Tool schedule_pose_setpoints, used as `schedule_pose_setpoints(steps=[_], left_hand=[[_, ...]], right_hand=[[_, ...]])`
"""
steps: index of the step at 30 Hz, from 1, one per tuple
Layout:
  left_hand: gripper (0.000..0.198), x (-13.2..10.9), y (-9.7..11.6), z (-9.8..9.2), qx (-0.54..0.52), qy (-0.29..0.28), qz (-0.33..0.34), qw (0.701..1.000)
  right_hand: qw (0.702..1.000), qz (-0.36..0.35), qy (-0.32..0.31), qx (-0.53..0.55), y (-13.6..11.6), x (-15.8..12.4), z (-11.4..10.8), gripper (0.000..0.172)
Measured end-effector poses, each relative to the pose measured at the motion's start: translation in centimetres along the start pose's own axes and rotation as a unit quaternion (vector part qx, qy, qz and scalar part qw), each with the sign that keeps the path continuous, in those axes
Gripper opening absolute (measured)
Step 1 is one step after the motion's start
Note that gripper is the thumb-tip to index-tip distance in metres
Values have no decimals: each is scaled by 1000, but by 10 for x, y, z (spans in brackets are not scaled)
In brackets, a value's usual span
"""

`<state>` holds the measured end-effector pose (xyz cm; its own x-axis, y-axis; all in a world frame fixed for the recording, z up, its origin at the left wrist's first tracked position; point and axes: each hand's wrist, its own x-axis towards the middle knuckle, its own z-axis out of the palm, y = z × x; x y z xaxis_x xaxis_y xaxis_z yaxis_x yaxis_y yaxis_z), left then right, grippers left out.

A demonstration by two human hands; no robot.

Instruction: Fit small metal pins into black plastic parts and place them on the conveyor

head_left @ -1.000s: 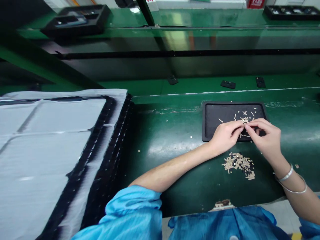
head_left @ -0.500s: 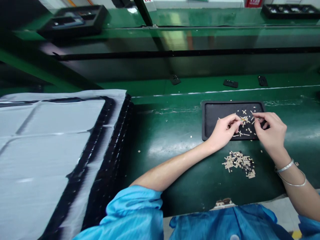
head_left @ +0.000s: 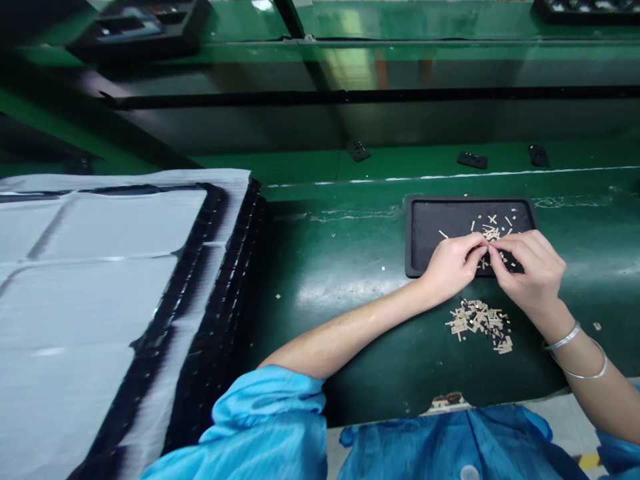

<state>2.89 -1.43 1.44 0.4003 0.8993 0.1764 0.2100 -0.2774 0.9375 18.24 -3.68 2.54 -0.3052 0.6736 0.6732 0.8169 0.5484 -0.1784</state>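
Observation:
Both hands meet over a shallow black tray (head_left: 425,227) on the green bench. My left hand (head_left: 457,263) is closed in a pinch, thumb against forefinger, at the tray's front part. Close against it, my right hand (head_left: 533,267) also pinches, its fingertips touching or nearly touching the left ones. Whatever lies between the fingertips is too small to make out. Scattered in the right half of the tray are small beige strips and bits (head_left: 493,233), partly hidden by the fingers. In front of the tray, on the bench, lies a pile of beige and dark small pieces (head_left: 479,319).
Stacked black trays with white sheeting (head_left: 115,280) fill the left side. Small black parts (head_left: 473,160) lie along the back of the bench (head_left: 330,280). Black boxes (head_left: 170,40) stand on the shelf above. The bench's front edge is chipped.
My right hand has moved left and my fingertips have come together with those of my left hand. The whole view has tilted slightly downward.

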Motion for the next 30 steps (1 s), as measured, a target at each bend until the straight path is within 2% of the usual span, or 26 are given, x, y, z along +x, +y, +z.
schedule_pose_setpoints(steps=[3, 5, 8, 10, 12, 15, 17, 20, 25, 30], left_hand=[[15, 2, 2, -3, -47, -10, -16, 999], [16, 4, 1, -5, -121, -29, -35, 992], [21, 10, -3, -9, -255, -82, -79, 960], [23, 14, -6, -11, -320, -117, -111, 934], [24, 16, -7, -12, -364, -144, -136, 910], [26, 17, -5, -15, -400, -176, -156, 886], [27, 17, -3, -16, -409, -197, -161, 876], [25, 16, -2, -17, -412, -224, -166, 868], [24, 16, -4, -17, -415, -260, -160, 857], [23, 16, -4, -17, -413, -268, -153, 857]], right_hand=[[1000, 8, 13, 14, 0, 2, -1, 10], [999, 45, 22, 17, 3, 3, -2, 9], [993, 115, 6, 7, 14, 4, -1, 12], [992, 125, -24, 4, 21, 3, 0, 15], [993, 109, -39, 19, 24, 3, -1, 14], [995, 67, -21, 74, 18, 5, -5, 8], [994, 32, -9, 102, 11, 6, -9, 11], [993, 1, -2, 119, 4, 8, -13, 15], [993, 8, -21, 118, 2, 9, -14, 13], [992, -39, -13, 123, 3, 9, -15, 17]])
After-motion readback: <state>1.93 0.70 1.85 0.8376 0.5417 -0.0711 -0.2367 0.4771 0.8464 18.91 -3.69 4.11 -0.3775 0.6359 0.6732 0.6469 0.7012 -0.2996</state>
